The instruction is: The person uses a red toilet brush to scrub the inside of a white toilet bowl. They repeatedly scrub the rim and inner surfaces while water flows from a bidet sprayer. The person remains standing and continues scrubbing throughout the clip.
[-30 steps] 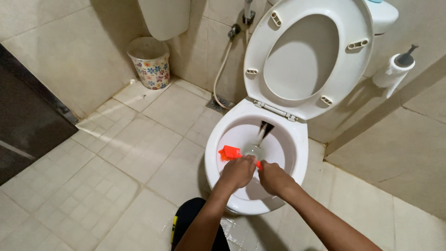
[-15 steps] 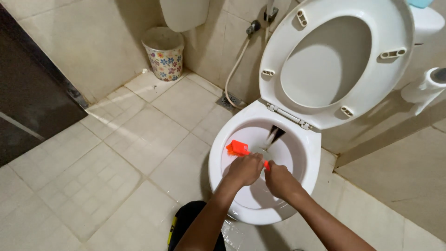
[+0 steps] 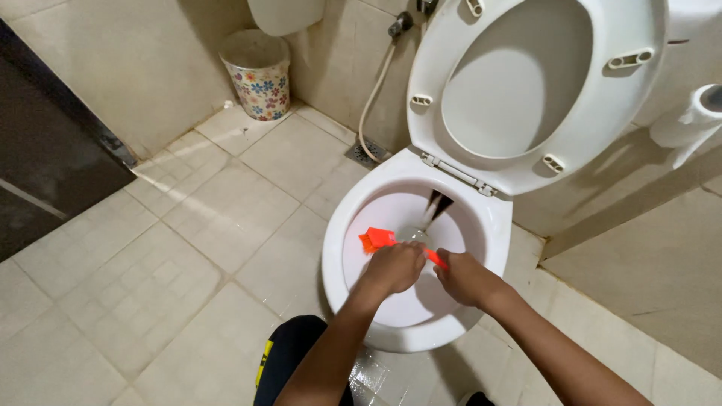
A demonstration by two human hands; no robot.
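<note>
The tiled floor [image 3: 173,248] is carrying a toilet [image 3: 338,263] right under the fingers and a flowered bin [image 3: 259,75] standing well beyond them, by the wall.

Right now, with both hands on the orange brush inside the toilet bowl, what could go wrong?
1. Both hands, left hand and right hand, are bare and low inside the toilet bowl, so dirty water may splash on the skin.
2. The floor tiles below the bowl look wet and shiny; a foot could slip there.
3. The raised seat and lid lean over the hands; a hard push with the orange brush might shake them down.
</note>
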